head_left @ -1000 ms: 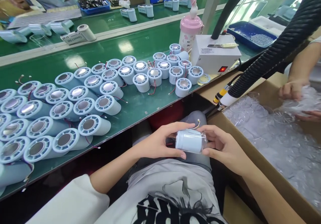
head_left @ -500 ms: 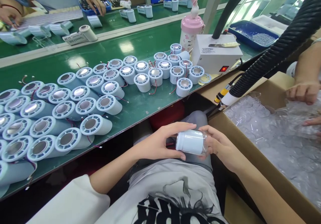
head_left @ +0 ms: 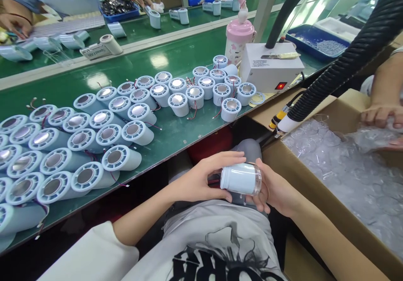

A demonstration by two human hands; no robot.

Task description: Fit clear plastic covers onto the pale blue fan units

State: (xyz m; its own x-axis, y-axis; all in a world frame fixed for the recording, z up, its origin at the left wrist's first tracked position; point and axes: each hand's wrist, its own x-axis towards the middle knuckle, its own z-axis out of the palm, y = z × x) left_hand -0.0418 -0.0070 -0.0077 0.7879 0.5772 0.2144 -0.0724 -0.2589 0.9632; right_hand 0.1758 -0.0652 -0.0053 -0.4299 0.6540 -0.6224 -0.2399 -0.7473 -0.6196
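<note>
Above my lap, a light-blue cylindrical housing lies sideways between my two hands. My left hand holds its left end, thumb below and fingers above. A clear plastic cover fits over the housing's right part. My right hand cups the cover's closed end, palm against it and fingers curled underneath. Dark and red wires show near my left palm. On the green bench stand many similar blue housings with round metal discs and thin wires.
To the right is a cardboard box of clear plastic covers, with another person's hands over it. A white device with a lit red switch, a pink-lidded bottle and a black corrugated hose stand nearby. Another person works across the bench.
My right hand has shifted from fingertips around the cover's end to a palm against it, fingers lower. The cover sits further left over the housing. Across the bench, a co-worker's hand has moved right.
</note>
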